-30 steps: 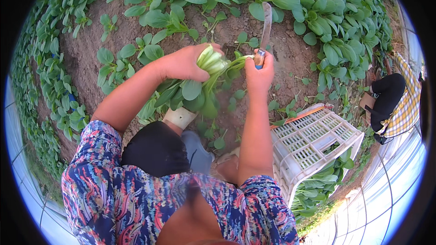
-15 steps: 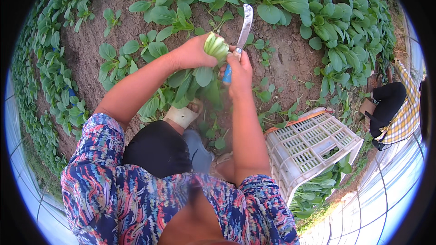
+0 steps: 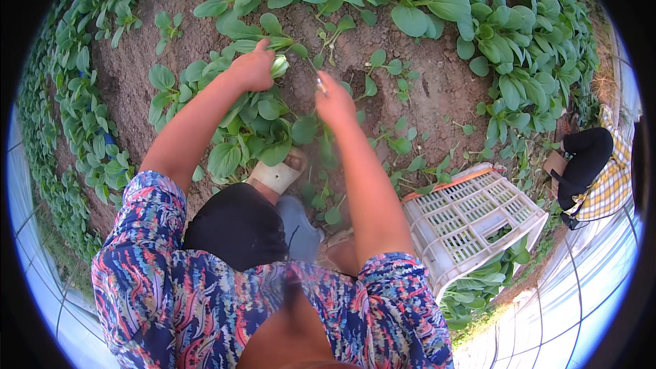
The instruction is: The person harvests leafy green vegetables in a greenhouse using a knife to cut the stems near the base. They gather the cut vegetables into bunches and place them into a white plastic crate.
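Observation:
My left hand (image 3: 254, 67) is closed around cut pak choi; its pale stem end (image 3: 279, 66) shows beside the fingers. One finger reaches to the leaves of a rooted pak choi plant (image 3: 247, 31) just beyond. In my right fist (image 3: 334, 100) is a knife, its handle mostly covered by the fingers. The narrow blade (image 3: 313, 68) points up and left, its tip close to that plant's leaves. Below my left hand, broad green leaves (image 3: 263, 113) hang or grow; I cannot tell which belong to the held pak choi.
A white plastic crate (image 3: 471, 215) with an orange edge stands at the right, leafy greens (image 3: 475, 290) showing under its near side. Beyond it another person (image 3: 594, 164) crouches in dark trousers and yellow checked cloth. Dense rows of greens (image 3: 523, 55) border the brown soil (image 3: 437, 96).
Both hands have moved away from me and to the left, and have come apart. The knife has swung from upright to pointing up-left and lower. The pak choi has gone along with my left hand.

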Available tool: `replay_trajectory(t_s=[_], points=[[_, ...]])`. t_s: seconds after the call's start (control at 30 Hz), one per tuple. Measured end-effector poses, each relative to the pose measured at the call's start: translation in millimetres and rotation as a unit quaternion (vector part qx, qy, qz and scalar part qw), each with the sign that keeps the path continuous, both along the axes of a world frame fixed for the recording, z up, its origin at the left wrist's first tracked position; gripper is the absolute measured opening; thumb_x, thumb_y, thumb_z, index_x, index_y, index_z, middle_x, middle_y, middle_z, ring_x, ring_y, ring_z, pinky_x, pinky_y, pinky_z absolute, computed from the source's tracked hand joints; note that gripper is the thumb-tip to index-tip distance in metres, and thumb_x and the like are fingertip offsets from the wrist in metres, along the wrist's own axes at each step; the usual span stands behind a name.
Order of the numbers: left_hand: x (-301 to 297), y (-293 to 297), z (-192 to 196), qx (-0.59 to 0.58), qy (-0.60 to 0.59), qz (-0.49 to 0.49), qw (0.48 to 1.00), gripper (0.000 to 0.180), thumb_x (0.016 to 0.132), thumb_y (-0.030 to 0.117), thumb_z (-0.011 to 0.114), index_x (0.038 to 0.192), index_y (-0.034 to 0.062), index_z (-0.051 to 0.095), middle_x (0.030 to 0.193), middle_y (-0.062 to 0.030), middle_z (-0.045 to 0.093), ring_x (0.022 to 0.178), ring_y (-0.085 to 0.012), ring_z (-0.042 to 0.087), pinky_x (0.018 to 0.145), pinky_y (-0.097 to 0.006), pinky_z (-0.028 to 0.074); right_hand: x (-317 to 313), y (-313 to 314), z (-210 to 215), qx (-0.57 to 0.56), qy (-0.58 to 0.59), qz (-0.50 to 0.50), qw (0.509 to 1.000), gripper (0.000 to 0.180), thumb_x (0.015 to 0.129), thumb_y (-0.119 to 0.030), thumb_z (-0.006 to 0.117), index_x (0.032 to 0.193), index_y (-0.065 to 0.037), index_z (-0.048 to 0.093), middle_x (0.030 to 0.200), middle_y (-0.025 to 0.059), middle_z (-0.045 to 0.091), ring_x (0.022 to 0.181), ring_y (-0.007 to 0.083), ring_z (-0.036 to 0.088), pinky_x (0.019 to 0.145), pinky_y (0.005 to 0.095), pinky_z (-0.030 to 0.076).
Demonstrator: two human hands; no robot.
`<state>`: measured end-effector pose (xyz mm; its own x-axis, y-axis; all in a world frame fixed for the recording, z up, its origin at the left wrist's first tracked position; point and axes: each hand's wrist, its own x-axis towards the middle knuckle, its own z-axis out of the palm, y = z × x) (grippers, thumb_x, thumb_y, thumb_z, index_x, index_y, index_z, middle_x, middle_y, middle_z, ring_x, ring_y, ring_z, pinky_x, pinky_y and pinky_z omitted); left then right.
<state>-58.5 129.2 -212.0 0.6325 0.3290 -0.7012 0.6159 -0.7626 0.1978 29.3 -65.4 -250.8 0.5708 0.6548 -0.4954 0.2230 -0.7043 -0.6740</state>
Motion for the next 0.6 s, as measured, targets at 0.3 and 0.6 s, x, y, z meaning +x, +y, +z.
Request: replay_trajectory(t_s=[0.3,0.6], points=[[-9,0,-2,-0.003,-0.032,0.020,0.999,0.041,0.065,0.009,0.058,0.103,-0.0052,0.050,0.135,-0.0198,0.031,0.102,-0.0351,0.053,0.086,-0.040,0.045,7,31,2,-0.093,-0.047,0.063,0.993,0.044,0.081,-0.017,0.050,0.125,-0.023,0.046,0.105,0.0158,0.055,0.093,0.0335,0.056,0.076,0.0424,0.047],[-10,6,-5,-0.012,-0.033,0.034,0.999,0.048,0.064,0.014,0.060,0.107,-0.0052,0.049,0.131,-0.0188,0.034,0.102,-0.0353,0.053,0.087,-0.039,0.044,2,44,-23,-0.087,0.062,0.017,0.994,0.044,0.082,-0.018,0.046,0.126,-0.020,0.046,0.114,0.0136,0.056,0.104,0.0324,0.053,0.085,0.0420,0.044]])
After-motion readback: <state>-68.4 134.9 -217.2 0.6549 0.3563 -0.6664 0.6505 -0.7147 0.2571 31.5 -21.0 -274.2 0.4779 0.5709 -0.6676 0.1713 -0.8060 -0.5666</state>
